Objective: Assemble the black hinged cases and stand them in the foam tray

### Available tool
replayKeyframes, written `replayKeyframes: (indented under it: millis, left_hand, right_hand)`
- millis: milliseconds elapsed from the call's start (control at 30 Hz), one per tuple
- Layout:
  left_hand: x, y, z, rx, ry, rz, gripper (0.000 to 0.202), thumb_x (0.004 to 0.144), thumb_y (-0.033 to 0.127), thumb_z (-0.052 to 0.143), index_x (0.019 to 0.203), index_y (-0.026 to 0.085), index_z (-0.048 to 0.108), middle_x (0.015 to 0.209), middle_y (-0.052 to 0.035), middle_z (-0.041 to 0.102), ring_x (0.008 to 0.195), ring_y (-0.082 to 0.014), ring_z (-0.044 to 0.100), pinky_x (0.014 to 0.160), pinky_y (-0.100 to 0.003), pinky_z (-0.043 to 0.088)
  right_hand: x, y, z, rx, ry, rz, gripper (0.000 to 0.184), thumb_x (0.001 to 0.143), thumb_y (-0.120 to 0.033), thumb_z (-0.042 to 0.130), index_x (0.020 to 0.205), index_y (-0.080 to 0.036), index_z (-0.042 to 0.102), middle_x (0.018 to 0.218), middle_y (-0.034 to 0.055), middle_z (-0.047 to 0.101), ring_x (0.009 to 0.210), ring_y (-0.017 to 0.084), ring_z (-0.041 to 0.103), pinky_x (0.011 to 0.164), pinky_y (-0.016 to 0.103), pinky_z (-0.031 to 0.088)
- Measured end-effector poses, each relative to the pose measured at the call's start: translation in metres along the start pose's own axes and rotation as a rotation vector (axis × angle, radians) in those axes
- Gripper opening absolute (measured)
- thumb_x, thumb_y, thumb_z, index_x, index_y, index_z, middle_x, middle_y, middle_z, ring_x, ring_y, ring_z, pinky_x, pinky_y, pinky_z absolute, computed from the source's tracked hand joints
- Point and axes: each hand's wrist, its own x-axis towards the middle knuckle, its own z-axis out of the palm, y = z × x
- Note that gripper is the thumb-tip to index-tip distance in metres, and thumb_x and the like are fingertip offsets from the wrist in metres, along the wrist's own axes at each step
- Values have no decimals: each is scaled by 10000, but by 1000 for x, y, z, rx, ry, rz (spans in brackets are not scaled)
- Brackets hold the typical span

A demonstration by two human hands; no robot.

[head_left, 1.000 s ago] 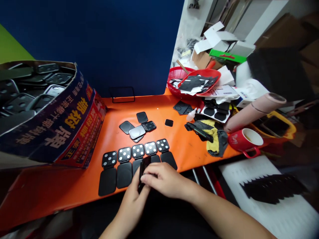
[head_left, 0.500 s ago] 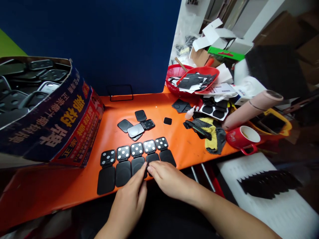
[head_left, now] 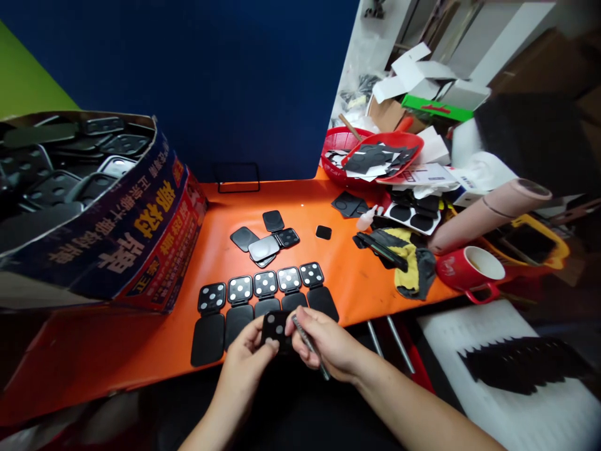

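My left hand (head_left: 245, 352) grips a black square dotted plate (head_left: 273, 324) by its left side, thumb on the face with grey round spots. My right hand (head_left: 326, 341) is closed around a slim grey metal rod-like tool (head_left: 310, 348), its fingertips at the plate's right edge. The tool slants down to the right. Just beyond my hands lies a row of several unfolded hinged black pieces (head_left: 240, 289), each with a dotted square half above a plain black half. My hands hide parts of the nearer halves.
Several loose black pieces (head_left: 243, 238) and a small black square (head_left: 323, 232) lie farther back on the orange table (head_left: 357, 294). A printed carton (head_left: 154, 244) full of black pieces stands left. To the right are a red basket (head_left: 347, 134), grey-yellow gloves (head_left: 413, 272) and a red mug (head_left: 457, 269).
My hands, earlier close together over something thin and dark, have turned so the plate's dotted face shows. The metal tool now shows in my right hand. The view has shifted slightly.
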Motion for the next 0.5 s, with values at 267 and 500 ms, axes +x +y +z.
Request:
replayKeyframes:
  millis: [267, 500]
  left_hand:
    - [-13, 18, -2, 197, 79, 127, 289, 823, 357, 578, 1037, 190, 677, 1049, -72, 694, 983, -228, 637, 895, -346, 492]
    - [-34, 30, -8, 732, -21, 647, 356, 846, 174, 531, 1188, 262, 582, 1060, -52, 687, 936, -183, 654, 810, -269, 532]
  right_hand:
    - [-13, -7, 16, 46, 33, 112, 282, 853, -415, 501, 823, -139, 550, 588, -39, 473, 415, 32, 346, 360, 147, 211]
    - [-28, -20, 14, 143, -78, 330, 240, 867, -352, 510, 737, -156, 459, 614, -53, 435, 397, 9, 302, 364, 136, 163]
